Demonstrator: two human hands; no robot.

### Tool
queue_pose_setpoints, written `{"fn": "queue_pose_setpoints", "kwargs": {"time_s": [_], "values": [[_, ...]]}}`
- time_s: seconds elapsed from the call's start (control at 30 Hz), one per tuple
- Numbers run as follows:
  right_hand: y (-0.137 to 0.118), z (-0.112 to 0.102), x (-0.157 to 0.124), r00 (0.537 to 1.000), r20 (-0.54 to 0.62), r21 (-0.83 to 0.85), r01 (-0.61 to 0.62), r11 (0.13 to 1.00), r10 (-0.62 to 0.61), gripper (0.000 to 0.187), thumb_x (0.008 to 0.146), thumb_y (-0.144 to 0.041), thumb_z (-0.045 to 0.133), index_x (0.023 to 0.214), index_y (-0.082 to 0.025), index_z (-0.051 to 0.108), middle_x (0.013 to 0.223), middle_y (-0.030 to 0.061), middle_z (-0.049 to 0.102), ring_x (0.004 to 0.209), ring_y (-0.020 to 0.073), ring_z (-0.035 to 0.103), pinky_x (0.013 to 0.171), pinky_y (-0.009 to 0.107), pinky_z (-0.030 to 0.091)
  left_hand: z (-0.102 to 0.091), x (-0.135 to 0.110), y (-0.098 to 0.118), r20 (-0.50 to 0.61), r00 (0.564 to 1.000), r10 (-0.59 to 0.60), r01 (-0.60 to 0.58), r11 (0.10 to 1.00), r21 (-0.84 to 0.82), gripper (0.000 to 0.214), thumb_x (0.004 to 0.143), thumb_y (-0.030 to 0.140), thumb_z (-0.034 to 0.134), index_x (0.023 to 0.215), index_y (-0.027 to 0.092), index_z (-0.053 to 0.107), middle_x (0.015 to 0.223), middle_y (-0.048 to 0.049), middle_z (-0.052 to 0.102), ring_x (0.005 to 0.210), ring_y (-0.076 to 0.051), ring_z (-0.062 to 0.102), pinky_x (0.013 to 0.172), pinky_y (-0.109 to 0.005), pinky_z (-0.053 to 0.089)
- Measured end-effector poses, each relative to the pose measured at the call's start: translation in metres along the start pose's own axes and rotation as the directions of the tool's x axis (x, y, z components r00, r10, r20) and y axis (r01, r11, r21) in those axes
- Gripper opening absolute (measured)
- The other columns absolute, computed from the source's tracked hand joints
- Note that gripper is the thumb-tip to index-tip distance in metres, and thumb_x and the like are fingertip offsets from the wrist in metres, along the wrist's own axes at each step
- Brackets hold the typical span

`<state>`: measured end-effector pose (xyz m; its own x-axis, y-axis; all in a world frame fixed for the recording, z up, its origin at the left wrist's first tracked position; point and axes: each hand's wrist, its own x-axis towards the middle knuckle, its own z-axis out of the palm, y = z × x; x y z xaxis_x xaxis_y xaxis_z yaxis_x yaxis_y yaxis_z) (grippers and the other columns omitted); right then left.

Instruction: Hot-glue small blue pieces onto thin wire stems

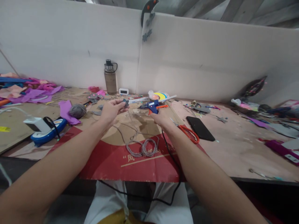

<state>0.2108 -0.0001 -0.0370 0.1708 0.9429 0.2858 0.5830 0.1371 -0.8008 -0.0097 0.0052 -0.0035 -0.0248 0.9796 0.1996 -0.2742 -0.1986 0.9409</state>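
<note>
Between the fingertips of my left hand [113, 109] is a small dark grey piece [126, 102], its exact shape too small to make out. Grey yarn [149, 148] trails from below it and lies in loose coils on the red and brown cardboard [100, 163]. My right hand [161, 117] is wrapped round a blue hot glue gun [153, 106] with an orange trigger. The gun's nozzle points left toward the grey piece, apart from it. Its black cord [171, 149] runs down over the table edge.
Orange-handled scissors [190, 133] and a black phone [200, 128] lie right of my right hand. At left are a ball of grey yarn [78, 110] and a blue power strip [49, 132]. A water bottle [110, 79] stands at the back by the white board [70, 46].
</note>
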Motion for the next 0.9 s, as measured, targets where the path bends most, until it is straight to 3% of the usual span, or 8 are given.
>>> {"fn": "queue_pose_setpoints", "kwargs": {"time_s": [0.1, 0.23, 0.5, 0.73, 0.9], "values": [[-0.017, -0.002, -0.007, 1.000, 0.018, 0.282, -0.016, 0.959, 0.012, 0.036, 0.069, -0.021, 0.051, 0.105, -0.022, 0.053, 0.089, 0.0043, 0.064, 0.068, 0.0166, 0.061, 0.059, 0.030, 0.052, -0.003, 0.001, 0.000, -0.018, 1.000, -0.005, 0.005, 1.000, 0.011, 0.006, 0.075, 0.013, 0.067, 0.080, 0.011, 0.063, 0.073, -0.0059, 0.069, 0.066, -0.013, 0.068, 0.062, -0.023, 0.054], [-0.036, -0.003, -0.019, 0.980, 0.053, 0.519, 0.138, 0.844, -0.192, 0.038, 0.071, -0.015, 0.048, 0.107, -0.026, 0.048, 0.106, 0.0028, 0.062, 0.075, 0.0141, 0.061, 0.066, 0.030, 0.055, -0.004, 0.003, 0.000, -0.035, 0.999, -0.015, 0.016, 1.000, 0.024, 0.005, 0.076, 0.012, 0.065, 0.081, 0.010, 0.064, 0.073, -0.0062, 0.069, 0.065, -0.013, 0.067, 0.061, -0.022, 0.054], [-0.050, -0.001, -0.034, 0.927, 0.106, 0.524, 0.255, 0.813, -0.359, 0.021, 0.083, -0.029, 0.050, 0.103, -0.022, 0.050, 0.092, 0.0018, 0.062, 0.061, 0.0097, 0.053, 0.059, 0.026, 0.050, -0.005, 0.005, -0.002, -0.043, 0.999, -0.016, 0.017, 1.000, 0.023, 0.005, 0.074, 0.013, 0.067, 0.078, 0.011, 0.065, 0.073, -0.0055, 0.069, 0.065, -0.013, 0.067, 0.066, -0.025, 0.055], [-0.053, 0.000, -0.038, 0.920, 0.158, 0.346, 0.289, 0.892, -0.359, 0.023, 0.082, -0.028, 0.052, 0.104, -0.022, 0.051, 0.090, 0.0032, 0.063, 0.062, 0.0122, 0.054, 0.061, 0.029, 0.048, -0.003, 0.003, 0.001, -0.038, 0.999, -0.003, 0.003, 1.000, 0.017, 0.002, 0.074, 0.013, 0.065, 0.073, 0.012, 0.064, 0.067, -0.0049, 0.069, 0.061, -0.012, 0.066, 0.065, -0.025, 0.055], [-0.050, 0.001, -0.037, 0.916, 0.144, 0.302, 0.319, 0.898, -0.374, 0.026, 0.083, -0.029, 0.052, 0.107, -0.022, 0.050, 0.089, 0.0041, 0.063, 0.064, 0.0144, 0.055, 0.063, 0.031, 0.048, -0.001, -0.001, 0.004, -0.032, 0.999, 0.001, 0.000, 1.000, 0.026, 0.001, 0.075, 0.013, 0.065, 0.074, 0.012, 0.064, 0.069, -0.0047, 0.069, 0.063, -0.012, 0.066, 0.068, -0.025, 0.055]]}}
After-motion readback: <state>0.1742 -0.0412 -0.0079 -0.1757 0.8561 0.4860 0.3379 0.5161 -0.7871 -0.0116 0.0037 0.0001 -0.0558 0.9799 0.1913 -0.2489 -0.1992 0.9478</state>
